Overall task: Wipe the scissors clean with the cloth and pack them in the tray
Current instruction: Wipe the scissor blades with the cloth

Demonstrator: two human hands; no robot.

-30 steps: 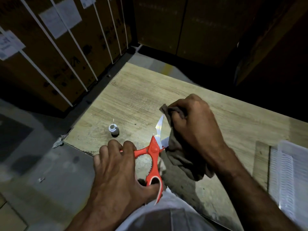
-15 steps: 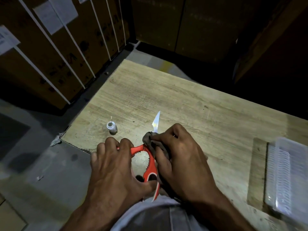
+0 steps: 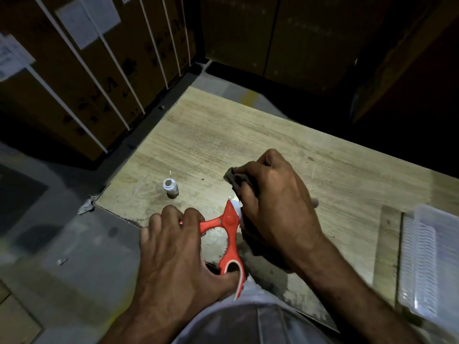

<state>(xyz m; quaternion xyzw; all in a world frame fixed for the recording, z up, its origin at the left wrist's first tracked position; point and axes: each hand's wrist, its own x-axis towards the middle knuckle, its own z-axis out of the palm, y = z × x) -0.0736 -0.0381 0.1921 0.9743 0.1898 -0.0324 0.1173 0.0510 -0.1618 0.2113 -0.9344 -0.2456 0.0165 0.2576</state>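
Gripping the orange-handled steel scissors (image 3: 229,234) by their loops, the left hand (image 3: 178,259) steadies them while the right hand's (image 3: 275,207) fingers clamp the crumpled grey cloth (image 3: 233,178) around the blade.

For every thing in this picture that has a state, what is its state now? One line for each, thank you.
scissors: handles spread apart, blade wrapped in the cloth
cloth: bunched around the blade
left hand: grips the scissors' handles
right hand: grips the cloth
tray: on the table, no scissors in it
small bottle: upright, cap off
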